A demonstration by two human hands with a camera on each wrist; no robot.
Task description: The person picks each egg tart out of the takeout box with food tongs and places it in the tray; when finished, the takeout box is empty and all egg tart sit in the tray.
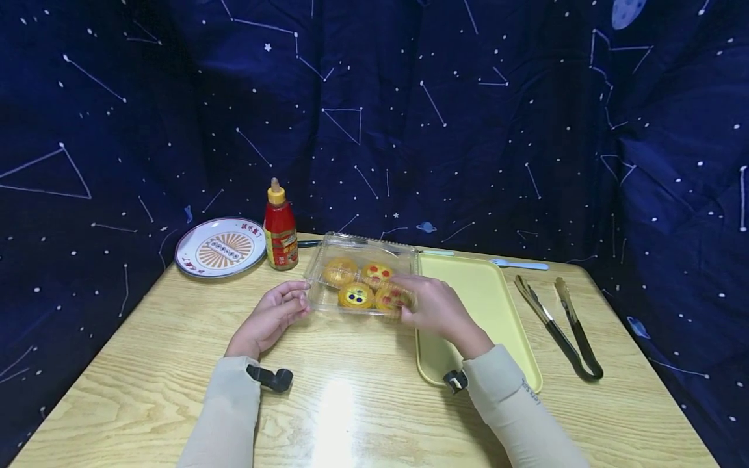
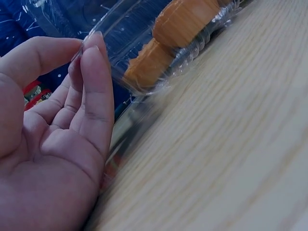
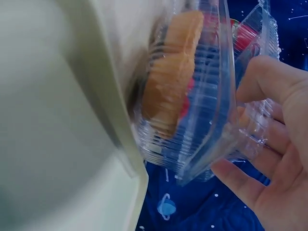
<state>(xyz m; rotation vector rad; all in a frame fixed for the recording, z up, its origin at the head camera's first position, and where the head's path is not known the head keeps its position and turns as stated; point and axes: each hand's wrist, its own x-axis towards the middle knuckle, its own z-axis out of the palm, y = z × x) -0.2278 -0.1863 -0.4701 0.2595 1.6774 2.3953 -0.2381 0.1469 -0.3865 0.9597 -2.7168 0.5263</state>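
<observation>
A clear plastic clamshell box (image 1: 325,303) holds several round yellow tarts (image 1: 355,296), some with red dots and one with dark dots. At the back its clear lid (image 1: 365,244) appears raised. My left hand (image 1: 271,320) pinches the box's left rim between thumb and fingers, plain in the left wrist view. Over the front right corner, my right hand (image 1: 437,308) grips the box's edge, its thumb on the rim and its fingers partly behind the clear plastic in the right wrist view. The tarts' orange-brown sides (image 2: 149,67) show through the wall.
A yellow tray (image 1: 486,305) lies right of the box, under the right forearm. Beyond it are black-handled metal tongs (image 1: 564,328) and a light-blue fork (image 1: 521,264). A red sauce bottle (image 1: 281,227) stands at back left beside a patterned plate (image 1: 221,248).
</observation>
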